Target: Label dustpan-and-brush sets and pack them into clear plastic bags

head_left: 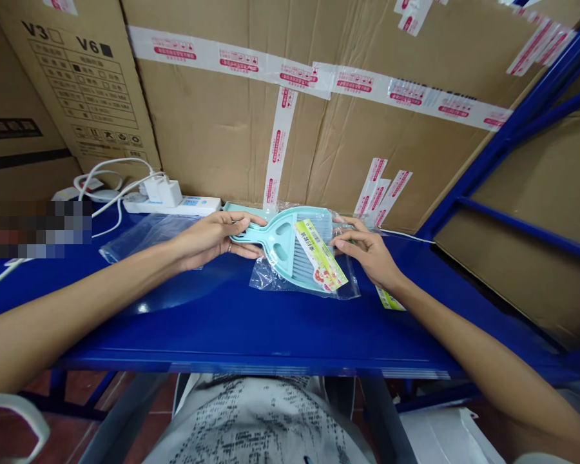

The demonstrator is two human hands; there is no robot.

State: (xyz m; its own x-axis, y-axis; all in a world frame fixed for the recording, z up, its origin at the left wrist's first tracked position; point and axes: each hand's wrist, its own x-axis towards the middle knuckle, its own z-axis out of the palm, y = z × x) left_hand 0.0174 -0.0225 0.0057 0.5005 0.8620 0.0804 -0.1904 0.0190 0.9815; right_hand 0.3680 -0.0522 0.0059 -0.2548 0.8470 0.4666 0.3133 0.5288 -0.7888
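You are holding the light-blue dustpan set (286, 259) between your two hands, above the far half of the blue table (270, 332). Its long axis is running roughly from left to right, sloping slightly towards you at the wide end. The handle (245, 236) is pointing to your left, and the wide, ridged end is facing your right. Your right fingertips are lying nearer the pan's body; your left hand (217, 240) is sitting at the handle end.

Grip, left: you are closing thumb and fingers around the handle, the thumb uppermost. Grip, right: your right hand (370, 252) is bending its fingers at the wide edge, thumb and forefinger close together. Whether they are pinching the clear bag (265, 278) or only touching the rim, I cannot tell.

The bag is spreading around the pan, with its loose edge showing on the near side. A yellow-green label (321, 254) is lying aslant over the ridges. Whether the pan's underside is touching the table, I cannot tell.

A second label (390, 300) is showing beneath your right wrist. Loose clear plastic (147, 237) is lying behind your left forearm, and a white power strip (198, 205) is standing beyond it, against the cardboard box (222, 135).
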